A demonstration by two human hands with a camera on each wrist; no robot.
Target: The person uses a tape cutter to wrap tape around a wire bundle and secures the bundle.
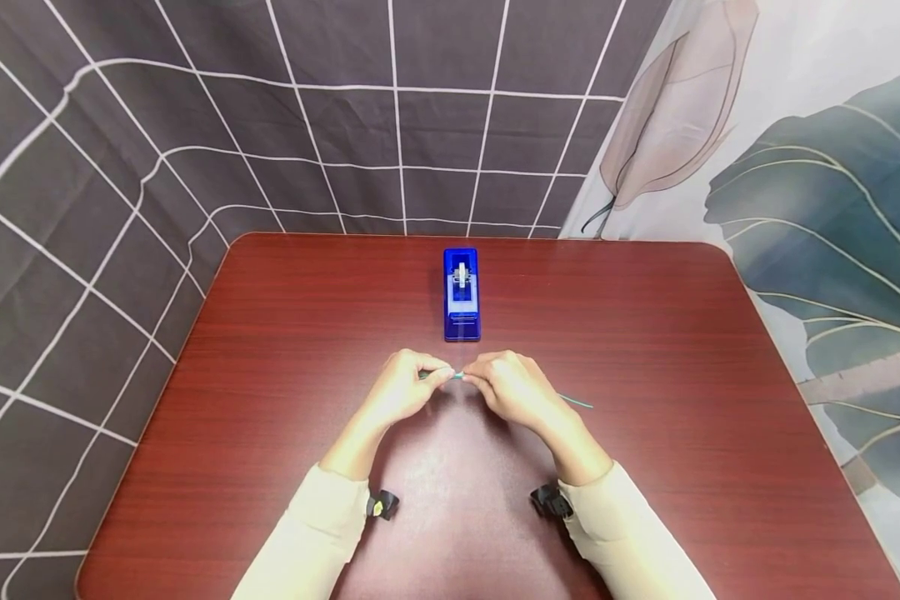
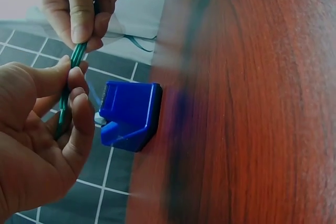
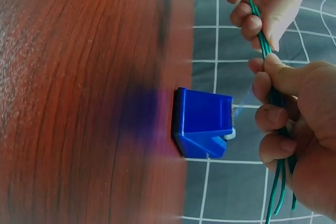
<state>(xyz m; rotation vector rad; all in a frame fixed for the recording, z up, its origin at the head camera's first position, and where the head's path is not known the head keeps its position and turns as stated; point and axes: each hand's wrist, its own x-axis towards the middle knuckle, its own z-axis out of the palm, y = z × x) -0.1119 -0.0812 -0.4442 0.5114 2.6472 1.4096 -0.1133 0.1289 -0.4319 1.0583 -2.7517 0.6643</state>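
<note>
A thin bundle of green wires (image 3: 277, 187) is pinched in both hands above the table. My left hand (image 1: 408, 387) holds one end between thumb and curled fingers; my right hand (image 1: 516, 387) grips it close beside, thumb on top. Only a short stretch of the wires (image 2: 79, 53) shows between the fingertips in the left wrist view. Loose wire ends hang out below the right hand in the right wrist view. Just beyond the hands stands a blue tape dispenser (image 1: 462, 327), and a faint clear strip (image 3: 244, 103) shows between it and the fingers.
The reddish-brown wooden table (image 1: 292, 333) has rounded far corners. Behind it and on the left hangs a dark grey curtain (image 1: 345, 125) with white grid lines. A white curtain (image 1: 780, 208) with leaf prints hangs on the right.
</note>
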